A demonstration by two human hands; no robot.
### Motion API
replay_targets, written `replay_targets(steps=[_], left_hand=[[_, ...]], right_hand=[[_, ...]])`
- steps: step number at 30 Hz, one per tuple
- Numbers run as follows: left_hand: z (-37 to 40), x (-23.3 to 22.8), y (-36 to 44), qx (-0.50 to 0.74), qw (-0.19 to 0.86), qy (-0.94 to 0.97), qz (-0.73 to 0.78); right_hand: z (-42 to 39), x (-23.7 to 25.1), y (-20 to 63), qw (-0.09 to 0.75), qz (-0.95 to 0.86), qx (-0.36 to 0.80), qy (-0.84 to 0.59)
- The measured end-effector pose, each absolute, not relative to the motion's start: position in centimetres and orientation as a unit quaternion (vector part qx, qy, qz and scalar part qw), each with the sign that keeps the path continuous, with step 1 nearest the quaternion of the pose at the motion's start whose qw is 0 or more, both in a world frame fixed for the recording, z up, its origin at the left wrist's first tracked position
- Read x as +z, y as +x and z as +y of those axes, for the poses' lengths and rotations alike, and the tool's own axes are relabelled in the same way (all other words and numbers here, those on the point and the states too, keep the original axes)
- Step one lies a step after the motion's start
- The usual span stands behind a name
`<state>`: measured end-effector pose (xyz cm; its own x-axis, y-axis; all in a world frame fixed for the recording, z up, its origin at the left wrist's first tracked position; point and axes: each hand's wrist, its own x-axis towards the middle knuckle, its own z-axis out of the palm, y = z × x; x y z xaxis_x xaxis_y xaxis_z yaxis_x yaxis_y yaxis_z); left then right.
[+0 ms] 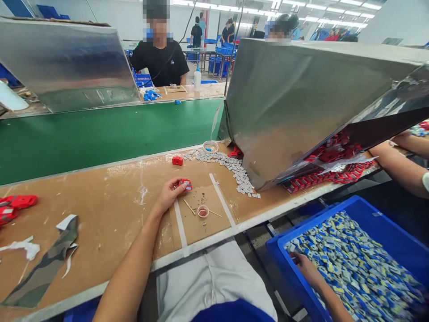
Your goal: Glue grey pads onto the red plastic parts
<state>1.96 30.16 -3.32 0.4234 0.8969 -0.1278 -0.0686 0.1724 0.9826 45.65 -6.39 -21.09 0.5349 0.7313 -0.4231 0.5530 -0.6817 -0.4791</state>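
Observation:
My left hand (168, 195) rests on the brown workbench (110, 201) and pinches a small red plastic part (185, 183) between thumb and fingers. My right hand (306, 268) reaches down into a blue bin (365, 210) full of small blue-and-grey parts (355, 264), its fingers lying among them; whether it grips one is hidden. Just right of the left hand sit a tiny round cup (203, 211) and thin wooden sticks (189, 207) on a taped cardboard square.
A loose red part (177, 160), a trail of small grey pieces (231, 165) and a tape ring (210, 146) lie by a tilted metal hopper (301, 98) spilling red parts (328, 165). Behind runs a green conveyor (100, 134). A co-worker's arm (398, 165) reaches in at right; another person sits opposite.

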Motion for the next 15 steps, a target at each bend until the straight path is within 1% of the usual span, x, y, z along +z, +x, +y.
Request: replay_targets(steps=[3,5,8,9,12,14,15], left_hand=[[30.2,-3.3,2.0,0.368,0.659,0.526,0.392],[30.3,-3.3,2.0,0.366,0.661,0.525,0.392],[30.5,-3.4,2.0,0.361,0.663,0.525,0.393],[30.6,-3.4,2.0,0.358,0.664,0.526,0.393],[30.7,-3.4,2.0,0.349,0.662,0.532,0.396],[30.7,-3.4,2.0,0.349,0.657,0.538,0.397],[30.7,-3.4,2.0,0.352,0.655,0.539,0.396]], right_hand=[[-7.1,-19.0,46.6,0.149,-0.343,0.282,-0.884],[-7.3,-16.5,46.6,0.172,-0.321,0.258,-0.895],[-5.9,-11.2,43.7,0.267,-0.322,0.19,-0.888],[-4.6,-9.3,41.9,0.296,-0.349,0.174,-0.872],[1.2,-4.9,34.7,0.343,-0.487,0.159,-0.787],[5.7,-3.7,30.3,0.347,-0.588,0.165,-0.712],[7.7,-3.6,28.5,0.327,-0.632,0.168,-0.682]])
